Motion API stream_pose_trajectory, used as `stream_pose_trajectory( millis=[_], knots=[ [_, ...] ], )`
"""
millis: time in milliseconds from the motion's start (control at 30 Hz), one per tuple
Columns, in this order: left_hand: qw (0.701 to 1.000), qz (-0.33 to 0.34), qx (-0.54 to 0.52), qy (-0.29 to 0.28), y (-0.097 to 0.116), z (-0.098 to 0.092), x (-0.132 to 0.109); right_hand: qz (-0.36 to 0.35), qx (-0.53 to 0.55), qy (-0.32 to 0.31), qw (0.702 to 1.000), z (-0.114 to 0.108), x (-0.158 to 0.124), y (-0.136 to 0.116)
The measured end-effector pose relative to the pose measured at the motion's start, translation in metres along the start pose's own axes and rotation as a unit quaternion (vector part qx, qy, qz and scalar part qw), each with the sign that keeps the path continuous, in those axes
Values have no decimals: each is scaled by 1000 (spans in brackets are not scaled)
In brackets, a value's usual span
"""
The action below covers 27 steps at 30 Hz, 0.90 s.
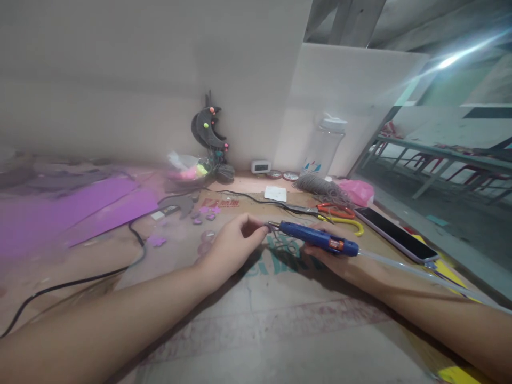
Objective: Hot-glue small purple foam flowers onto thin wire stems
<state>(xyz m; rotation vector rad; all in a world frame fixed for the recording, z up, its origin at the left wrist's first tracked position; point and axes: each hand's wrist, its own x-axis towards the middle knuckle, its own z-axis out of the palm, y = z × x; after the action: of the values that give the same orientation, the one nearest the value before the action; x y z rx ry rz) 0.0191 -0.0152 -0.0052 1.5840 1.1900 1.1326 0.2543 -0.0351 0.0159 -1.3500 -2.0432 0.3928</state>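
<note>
My right hand is wrapped round a blue glue gun that lies level, nozzle pointing left, with a clear glue stick sticking out of its back. My left hand is pinched at the nozzle tip, fingers pressed together on something too small to make out. Both hands hover over a cardboard sheet on the table. A black cord runs off to the left.
Purple foam sheets and small purple flower cut-outs lie at left. A dark moon-shaped craft stands by the wall. Orange scissors, a smartphone, a clear bottle, a small clock and grey yarn sit at right.
</note>
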Motion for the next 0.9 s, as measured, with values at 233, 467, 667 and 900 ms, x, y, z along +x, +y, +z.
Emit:
stream_pose_trajectory(
  millis=[233,467,667,900],
  knots=[
    [1000,-1,-7,-14,4,0,-1,-13,-34,-14,999,2,0,4],
    [1000,1,-1,-6,3,-1,-1,-12,-61,-3,998,1,1,6],
    [1000,-1,9,5,5,-1,-2,22,-67,-11,997,2,1,6],
    [1000,10,15,5,4,-1,-1,9,-64,-18,998,1,1,2]
  ],
)
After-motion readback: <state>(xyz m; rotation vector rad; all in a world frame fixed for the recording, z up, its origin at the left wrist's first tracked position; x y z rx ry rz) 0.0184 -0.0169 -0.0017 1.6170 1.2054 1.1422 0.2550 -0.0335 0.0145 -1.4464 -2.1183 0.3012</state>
